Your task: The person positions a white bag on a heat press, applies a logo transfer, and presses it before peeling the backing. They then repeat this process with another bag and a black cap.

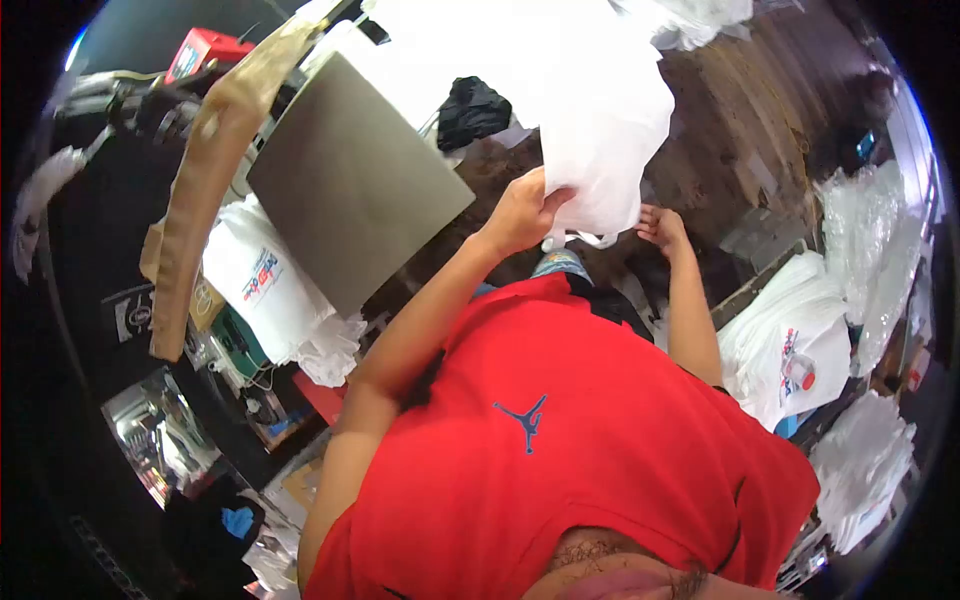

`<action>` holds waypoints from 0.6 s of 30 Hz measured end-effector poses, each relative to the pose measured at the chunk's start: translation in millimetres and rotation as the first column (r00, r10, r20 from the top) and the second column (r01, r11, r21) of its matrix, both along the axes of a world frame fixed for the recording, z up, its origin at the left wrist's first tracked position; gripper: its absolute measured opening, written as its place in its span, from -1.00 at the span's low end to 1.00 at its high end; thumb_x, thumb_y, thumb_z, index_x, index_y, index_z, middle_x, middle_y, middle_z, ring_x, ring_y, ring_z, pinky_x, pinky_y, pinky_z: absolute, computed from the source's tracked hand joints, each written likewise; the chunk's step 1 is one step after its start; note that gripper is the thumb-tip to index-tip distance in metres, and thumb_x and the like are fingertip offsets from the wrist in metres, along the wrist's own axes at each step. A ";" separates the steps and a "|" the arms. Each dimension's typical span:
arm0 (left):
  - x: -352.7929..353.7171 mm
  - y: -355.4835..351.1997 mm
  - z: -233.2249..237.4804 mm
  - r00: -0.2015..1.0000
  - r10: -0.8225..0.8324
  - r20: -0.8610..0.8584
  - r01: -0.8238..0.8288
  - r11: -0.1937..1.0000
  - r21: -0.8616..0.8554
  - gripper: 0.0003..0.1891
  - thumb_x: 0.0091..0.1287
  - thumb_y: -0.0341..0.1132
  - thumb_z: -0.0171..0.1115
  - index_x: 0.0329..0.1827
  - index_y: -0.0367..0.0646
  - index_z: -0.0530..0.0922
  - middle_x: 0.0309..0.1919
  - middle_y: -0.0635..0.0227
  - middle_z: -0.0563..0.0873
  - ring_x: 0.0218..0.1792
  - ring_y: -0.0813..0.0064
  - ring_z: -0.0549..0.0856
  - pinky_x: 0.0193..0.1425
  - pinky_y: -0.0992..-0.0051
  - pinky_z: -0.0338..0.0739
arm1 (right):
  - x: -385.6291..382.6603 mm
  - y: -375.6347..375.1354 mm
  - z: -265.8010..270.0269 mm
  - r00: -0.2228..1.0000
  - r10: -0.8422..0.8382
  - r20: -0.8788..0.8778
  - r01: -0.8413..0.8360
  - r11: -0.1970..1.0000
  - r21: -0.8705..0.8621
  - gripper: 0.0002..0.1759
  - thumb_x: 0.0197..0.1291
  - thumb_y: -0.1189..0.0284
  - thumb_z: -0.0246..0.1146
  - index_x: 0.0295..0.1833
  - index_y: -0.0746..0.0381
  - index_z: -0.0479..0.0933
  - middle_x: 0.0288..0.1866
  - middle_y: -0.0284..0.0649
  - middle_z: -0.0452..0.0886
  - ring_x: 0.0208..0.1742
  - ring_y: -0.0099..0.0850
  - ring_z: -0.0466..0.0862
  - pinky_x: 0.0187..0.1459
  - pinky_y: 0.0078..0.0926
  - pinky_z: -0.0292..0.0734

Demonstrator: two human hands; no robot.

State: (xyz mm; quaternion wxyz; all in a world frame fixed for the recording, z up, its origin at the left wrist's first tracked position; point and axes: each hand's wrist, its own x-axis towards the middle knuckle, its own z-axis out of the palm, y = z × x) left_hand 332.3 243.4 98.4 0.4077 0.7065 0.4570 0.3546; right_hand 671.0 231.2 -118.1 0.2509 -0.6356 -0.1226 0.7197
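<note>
A white cloth bag (pixel 605 140) hangs in front of me, with white handle loops (pixel 582 240) at its lower end. My left hand (pixel 525 210) is closed on the bag's near left edge, thumb on top of the fabric. My right hand (pixel 662 228) is at the bag's lower right edge, with its fingers apart and the fingertips right at the fabric. To the left of the bag is a flat grey board (pixel 355 185). A crumpled black cloth or plastic (pixel 472 112) lies beyond my left hand.
Printed white fabric (pixel 265 285) hangs beside the grey board, near a long brown curved piece (pixel 215 150). At right lies a stack of printed white bags (pixel 790 330) with a clear, red-capped item (pixel 800 373) on it. Clear plastic wrapping (pixel 870 250) is behind the stack.
</note>
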 end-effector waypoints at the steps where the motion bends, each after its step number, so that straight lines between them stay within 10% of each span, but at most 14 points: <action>1: -17.2 -12.6 0.8 0.998 0.050 0.024 -0.048 0.996 -0.069 -0.78 0.47 -0.35 0.24 0.07 -0.26 0.66 -0.18 0.10 0.79 -0.14 0.25 0.77 0.00 0.32 0.61 | -16.5 5.0 27.0 1.000 0.021 -0.003 -0.021 1.000 0.008 -0.54 0.27 0.45 0.10 0.26 0.34 0.54 -0.03 -0.16 0.70 -0.07 -0.33 0.69 -0.01 -0.33 0.59; 3: -57.0 -41.4 0.0 0.992 0.121 0.044 -0.115 0.985 -0.131 -0.79 0.47 -0.35 0.23 0.06 -0.26 0.66 -0.20 0.10 0.79 -0.15 0.25 0.78 -0.01 0.31 0.61 | -66.9 5.3 100.4 0.912 0.182 -0.367 -0.056 0.942 0.330 -0.41 0.25 0.41 0.20 0.40 0.34 0.44 0.11 -0.16 0.69 0.08 -0.34 0.68 0.14 -0.37 0.53; 9: -194.5 -142.4 -8.5 0.843 0.498 0.203 -0.378 0.817 -0.435 -0.70 0.43 -0.28 0.30 0.03 -0.37 0.66 -0.28 0.18 0.81 -0.27 0.40 0.74 -0.13 0.35 0.60 | -187.8 21.9 144.5 0.656 0.737 -0.160 -0.617 0.646 0.448 -0.24 0.11 0.48 0.45 0.45 0.34 0.39 0.26 -0.19 0.65 0.26 -0.43 0.61 0.34 -0.41 0.41; 18: -361.1 -191.0 -83.0 0.336 0.909 -0.246 -0.941 0.311 -0.138 -0.61 0.18 -0.24 0.54 -0.06 -0.35 0.68 -0.28 0.18 0.80 -0.30 0.42 0.76 -0.16 0.39 0.60 | -380.1 1.1 166.7 0.600 0.457 0.657 -0.800 0.345 0.491 -0.57 0.04 0.38 0.55 0.01 0.36 0.67 -0.17 -0.14 0.80 -0.18 -0.38 0.78 -0.07 -0.43 0.62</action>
